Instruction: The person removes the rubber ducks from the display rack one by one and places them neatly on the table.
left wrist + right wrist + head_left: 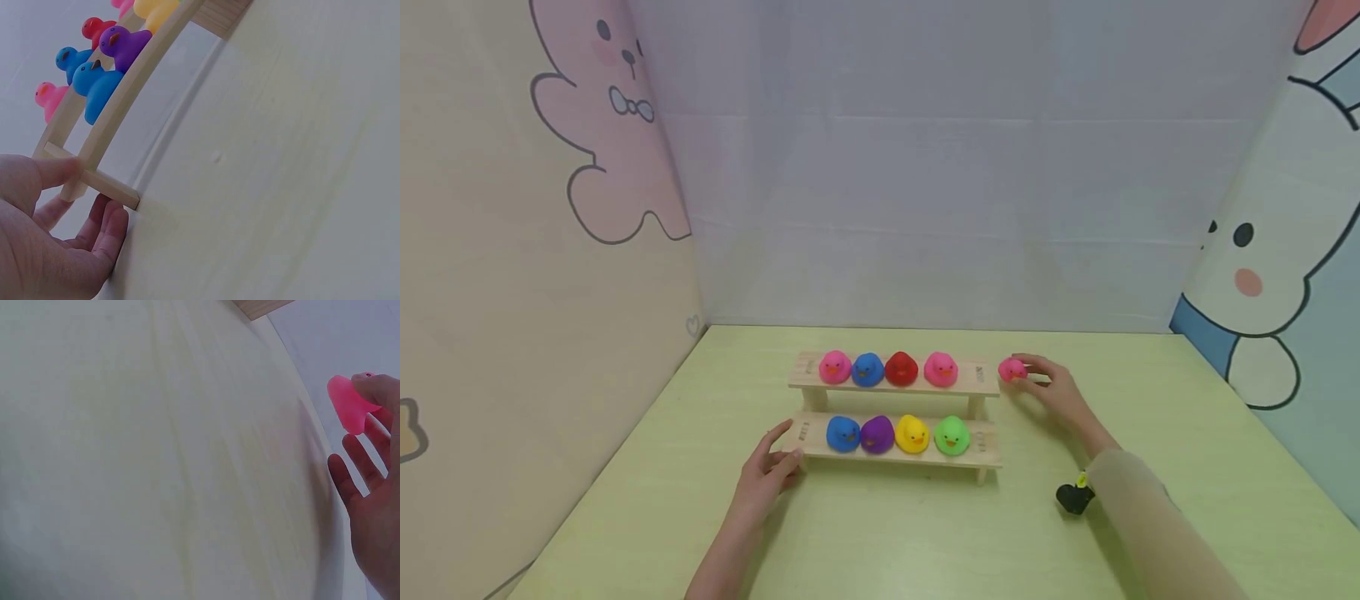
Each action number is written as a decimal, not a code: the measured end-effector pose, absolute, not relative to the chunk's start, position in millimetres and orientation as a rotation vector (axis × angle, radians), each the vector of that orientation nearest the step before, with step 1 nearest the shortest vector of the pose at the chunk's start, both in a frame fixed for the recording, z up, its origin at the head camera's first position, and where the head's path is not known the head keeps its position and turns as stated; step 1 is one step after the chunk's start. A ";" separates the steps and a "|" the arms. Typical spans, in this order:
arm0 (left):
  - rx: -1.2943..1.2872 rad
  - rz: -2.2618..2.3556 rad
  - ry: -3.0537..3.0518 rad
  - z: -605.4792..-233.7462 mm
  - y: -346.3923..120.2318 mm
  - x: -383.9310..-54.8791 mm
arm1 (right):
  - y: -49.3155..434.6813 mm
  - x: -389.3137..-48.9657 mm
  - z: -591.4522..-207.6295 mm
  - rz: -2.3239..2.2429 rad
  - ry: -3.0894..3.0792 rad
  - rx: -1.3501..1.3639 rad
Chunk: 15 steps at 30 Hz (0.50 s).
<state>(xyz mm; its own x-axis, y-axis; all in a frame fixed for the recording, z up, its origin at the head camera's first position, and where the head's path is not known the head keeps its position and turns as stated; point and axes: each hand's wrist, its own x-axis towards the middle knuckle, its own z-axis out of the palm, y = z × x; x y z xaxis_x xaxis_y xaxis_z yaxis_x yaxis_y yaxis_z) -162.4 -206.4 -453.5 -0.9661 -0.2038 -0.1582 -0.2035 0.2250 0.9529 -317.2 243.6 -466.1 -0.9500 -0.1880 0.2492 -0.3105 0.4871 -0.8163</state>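
A two-step wooden display rack stands on the table with a row of rubber ducks on each step. Pink, blue, red and pink ducks line the upper step; a blue duck, a purple duck, a yellow duck and a green duck line the lower one. At the lower step's left end, my left hand grips the rack, thumb on the plank and fingers beneath. Just off the upper step's right end, my right hand pinches another pink duck between thumb and fingers, held above the table.
A small black object with a yellow part lies on the table beside the right sleeve. Behind the pale yellow-green table hangs a white curtain, with cartoon-printed cloth at both sides.
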 end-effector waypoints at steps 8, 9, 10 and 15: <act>0.390 -1.921 -2.459 -454.1 -206.5 -161.0 | 248.9 -315.0 -475.7 1.522 -2.684 0.383; 0.396 -1.918 -2.461 -453.6 -206.4 -160.7 | 248.9 -315.2 -475.9 1.526 -2.693 0.390; 0.399 -1.918 -2.460 -453.3 -206.4 -160.7 | 248.9 -315.5 -476.0 1.532 -2.705 0.404; 0.409 -1.923 -2.461 -451.7 -207.3 -159.6 | 247.5 -318.3 -472.6 1.509 -2.774 0.430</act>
